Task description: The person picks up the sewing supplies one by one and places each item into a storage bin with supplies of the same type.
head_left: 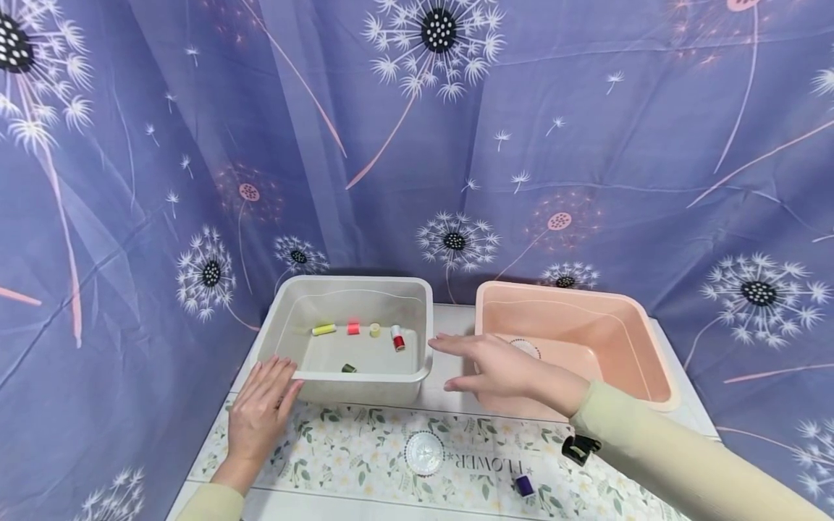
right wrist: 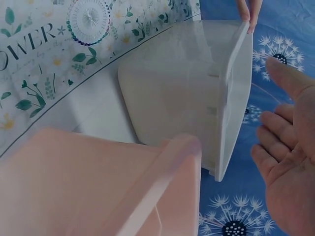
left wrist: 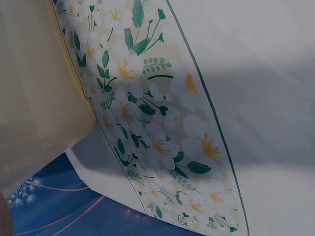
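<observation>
My left hand (head_left: 260, 405) rests with straight fingers on the front left corner of a grey plastic bin (head_left: 365, 378). Beside that bin's right rim is my right hand (head_left: 498, 365), fingers extended and holding nothing; its palm shows in the right wrist view. Inside the grey bin lie several thread spools: a yellow spool (head_left: 323, 329), a pink spool (head_left: 353, 328), a pale yellow spool (head_left: 374, 331), a red spool (head_left: 399, 341) by something white, and a dark green spool (head_left: 349, 368). The left wrist view leaves out the left hand's fingers.
At the right stands a pink bin (head_left: 625, 344), a round pin wheel (head_left: 525, 349) inside it, partly behind the right arm. On the flowered cloth lie another pin wheel (head_left: 425, 454) and a purple spool (head_left: 524, 485). A black object (head_left: 580, 449) sits under the right sleeve. Blue curtains (head_left: 391, 217) hang behind.
</observation>
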{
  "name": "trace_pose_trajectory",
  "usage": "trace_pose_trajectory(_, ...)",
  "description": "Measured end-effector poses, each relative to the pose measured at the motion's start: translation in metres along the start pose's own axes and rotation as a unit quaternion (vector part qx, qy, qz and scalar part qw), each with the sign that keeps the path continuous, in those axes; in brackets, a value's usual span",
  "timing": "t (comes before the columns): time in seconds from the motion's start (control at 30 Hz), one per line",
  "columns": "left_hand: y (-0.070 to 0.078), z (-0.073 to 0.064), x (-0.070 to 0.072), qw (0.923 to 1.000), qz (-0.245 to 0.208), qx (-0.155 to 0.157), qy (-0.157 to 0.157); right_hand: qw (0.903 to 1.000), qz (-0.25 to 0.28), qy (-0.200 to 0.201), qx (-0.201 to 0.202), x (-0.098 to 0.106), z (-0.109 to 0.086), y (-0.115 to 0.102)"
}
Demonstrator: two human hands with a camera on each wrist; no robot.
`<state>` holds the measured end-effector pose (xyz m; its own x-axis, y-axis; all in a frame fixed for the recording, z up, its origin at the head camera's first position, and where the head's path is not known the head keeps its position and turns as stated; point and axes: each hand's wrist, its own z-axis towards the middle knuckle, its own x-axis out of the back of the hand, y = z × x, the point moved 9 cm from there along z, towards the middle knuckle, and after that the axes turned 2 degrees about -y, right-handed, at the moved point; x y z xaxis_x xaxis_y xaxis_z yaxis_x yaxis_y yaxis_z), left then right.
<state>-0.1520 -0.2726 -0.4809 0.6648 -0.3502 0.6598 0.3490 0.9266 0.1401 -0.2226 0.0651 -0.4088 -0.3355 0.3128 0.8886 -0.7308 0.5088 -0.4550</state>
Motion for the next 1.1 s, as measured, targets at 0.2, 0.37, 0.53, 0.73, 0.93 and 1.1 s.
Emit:
trace_pose_trajectory(0.2,-0.001,0.000,0.001,0.9999,-0.005,-0.006,0.009,0.9999,-0.005,0.007,0.004,-0.001,-0.008,0.000)
trace_pose_trajectory(0.37,0.001,0.001,0.002,0.9997,-0.008,-0.013,0.020,0.9998,-0.010,0.014,0.006,-0.002,-0.014,-0.001)
trace_pose_trajectory(0.53,0.001,0.001,0.001,0.9998,-0.002,-0.012,0.016,0.9999,-0.006,0.015,-0.003,-0.005,-0.021,-0.002)
trace_pose_trajectory(0.73,0.001,0.001,0.002,0.9996,-0.006,-0.016,0.021,0.9998,0.010,0.015,-0.012,-0.010,-0.029,-0.001)
trace_pose_trajectory(0.93,0.002,0.001,0.003,0.9994,-0.010,-0.019,0.028,0.9997,0.010,0.018,-0.016,-0.014,-0.037,0.000)
trace_pose_trajectory(1.1,0.003,0.001,0.004,0.9989,-0.017,-0.021,0.037,0.9996,0.015,0.016,-0.017,-0.019,-0.042,-0.001)
